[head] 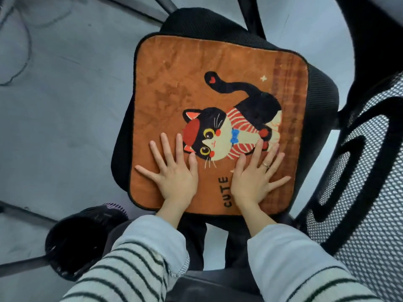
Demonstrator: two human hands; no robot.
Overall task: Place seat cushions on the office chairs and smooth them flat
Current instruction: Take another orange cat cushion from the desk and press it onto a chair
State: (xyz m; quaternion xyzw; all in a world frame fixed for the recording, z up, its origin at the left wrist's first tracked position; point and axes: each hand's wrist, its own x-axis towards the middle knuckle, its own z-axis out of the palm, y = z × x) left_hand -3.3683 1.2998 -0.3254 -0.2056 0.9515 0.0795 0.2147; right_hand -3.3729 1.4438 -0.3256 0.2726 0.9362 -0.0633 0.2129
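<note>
An orange-brown seat cushion (196,83) with a black trim lies flat on the black seat (322,92) of an office chair, turned slightly so its corners sit off the seat's edges and dark mesh shows around it on the far, left and right sides. A black cartoon cat in a red striped top and blue bow is printed on it, with the word "CUTE" near the edge closest to the person. Both hands rest palm-down on the near part of the cushion, side by side and a little apart. The left hand (174,177) lies flat with its fingers straight and spread wide, the thumb reaching toward the cushion's left edge and the fingertips just touching the cat's head. The right hand (254,182) is likewise flat, fingers straight and fanned, covering part of the cat's striped body; a ring (266,165) sits on one finger. Neither hand grips anything; both simply press on the fabric. The forearms come up from the bottom of the view in light striped sleeves (139,258), pushed back from the wrists. The chair's mesh backrest (359,192) stands at the right. A black wastebasket (76,243) sits on the grey floor (54,127) at lower left.
</note>
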